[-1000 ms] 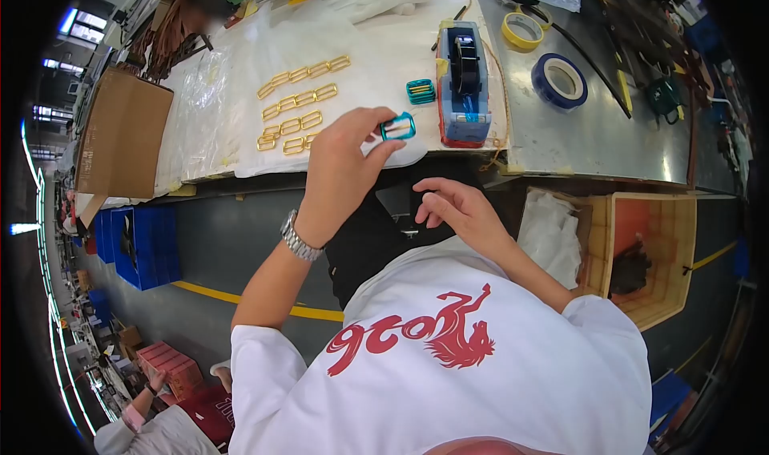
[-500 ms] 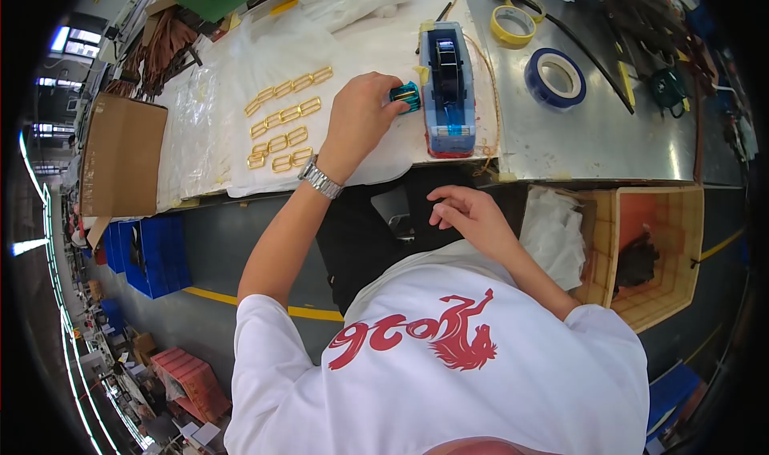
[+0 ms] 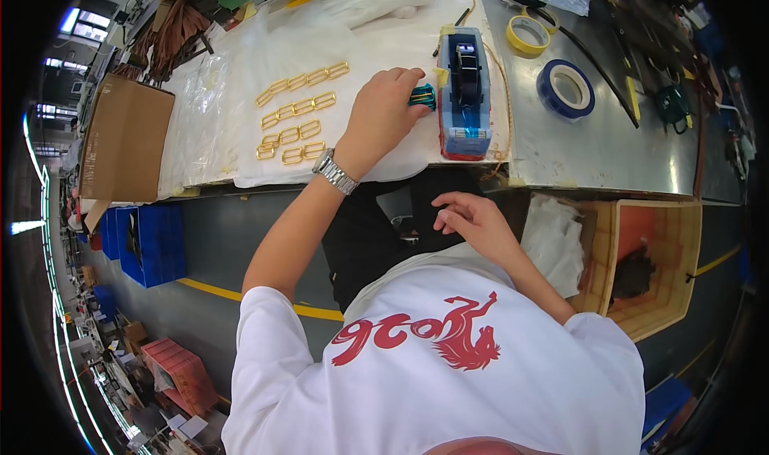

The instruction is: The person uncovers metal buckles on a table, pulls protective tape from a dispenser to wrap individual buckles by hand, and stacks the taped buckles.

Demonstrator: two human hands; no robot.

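My left hand, with a metal watch on its wrist, has thumb and fingers round the teal-wrapped buckles, just left of the blue tape dispenser. Whether the buckles rest on the white sheet cannot be made out. Several gold buckles lie in rows on that sheet, to the left of this hand. My right hand hangs over my lap below the table edge, its fingers loosely curled and apart, holding nothing.
Yellow tape and a blue tape roll lie on the metal surface at the right. A cardboard box stands at the left. Below the table are a yellow crate and blue bins.
My left hand has carried a teal-wrapped piece away from me to the teal-wrapped buckles beside the dispenser. My right hand has shifted only slightly over my lap.
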